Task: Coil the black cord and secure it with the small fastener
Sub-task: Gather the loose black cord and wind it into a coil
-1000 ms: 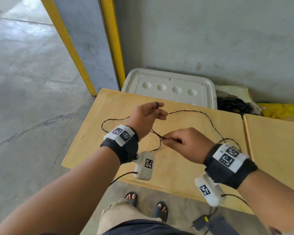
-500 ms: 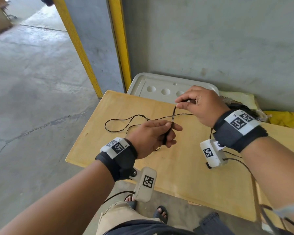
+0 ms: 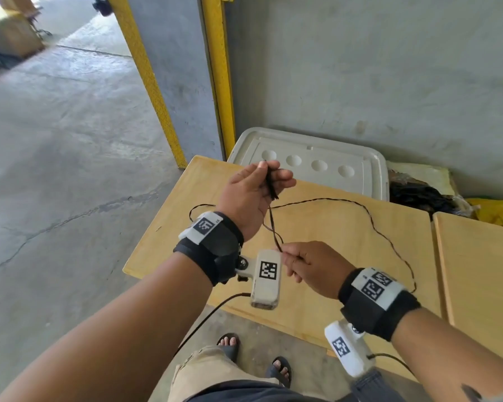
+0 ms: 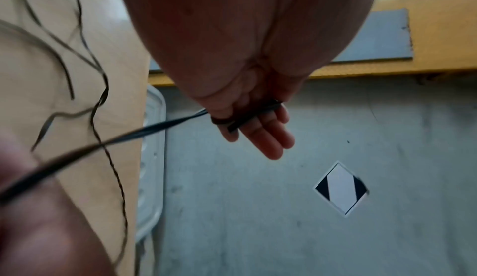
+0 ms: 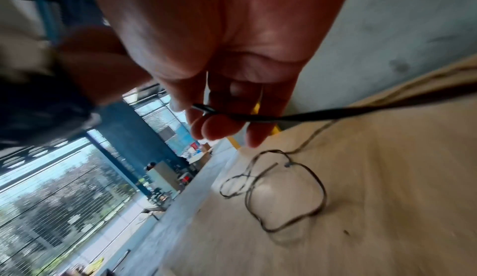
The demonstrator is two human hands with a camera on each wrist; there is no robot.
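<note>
The thin black cord (image 3: 360, 205) trails in loose loops over the wooden table (image 3: 346, 274). My left hand (image 3: 273, 174) is raised above the table's far edge, and its thumb pins a short folded bundle of cord (image 4: 247, 117) across the fingers (image 4: 268, 143). From there a doubled strand runs down to my right hand (image 3: 285, 255), which pinches it between thumb and fingertips (image 5: 206, 129) close to me. More slack cord (image 5: 286, 190) lies curled on the table under the right hand. I cannot make out a fastener in any view.
A grey plastic lid (image 3: 317, 152) lies behind the table against the concrete wall. A second wooden table (image 3: 482, 271) adjoins on the right. Dark and yellow bags (image 3: 424, 195) sit behind it. Yellow posts (image 3: 218, 68) stand at the back left.
The hands have swapped heights: the left hand rose and moved away with the bundle. The right hand came down toward me, drawing a strand taut between them.
</note>
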